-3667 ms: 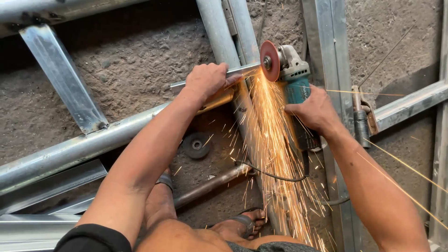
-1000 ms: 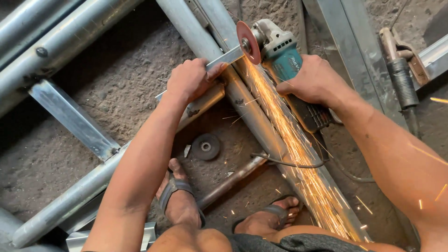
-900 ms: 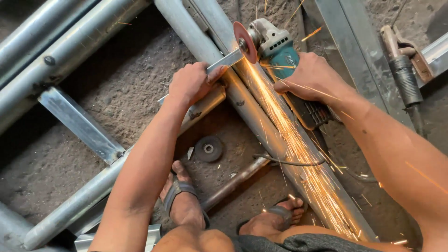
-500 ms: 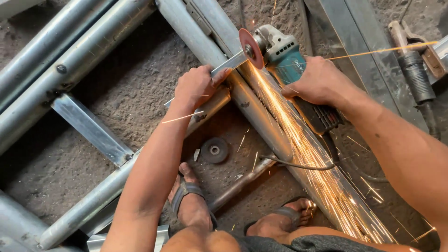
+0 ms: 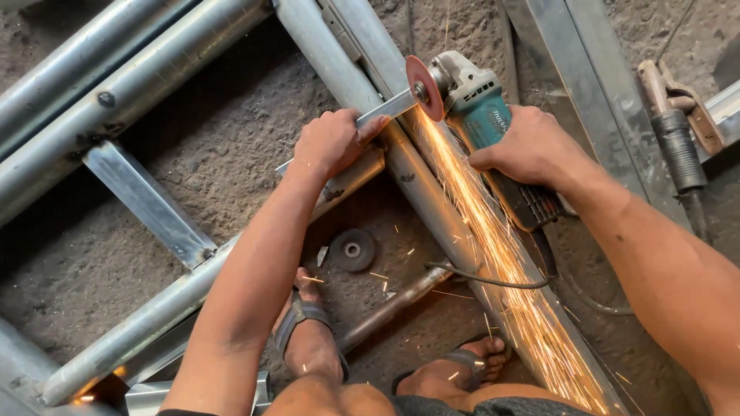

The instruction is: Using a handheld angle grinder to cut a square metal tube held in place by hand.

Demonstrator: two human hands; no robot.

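While sparks fly, grinder (image 5: pixel 478 108) cuts strip (image 5: pixel 385 106); rough, seemingly concrete floor (image 5: pixel 254 131).

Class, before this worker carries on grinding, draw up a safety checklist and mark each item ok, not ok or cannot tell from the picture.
1. Right hand grips angle grinder body: ok.
2. Left hand steadies metal strip close to the disc: not ok.
3. Gloves: none, not ok.
4. Feet in open sandals beside sparks: not ok.
5. Cable lies under the spark stream: not ok.
6. Eye protection: cannot tell.
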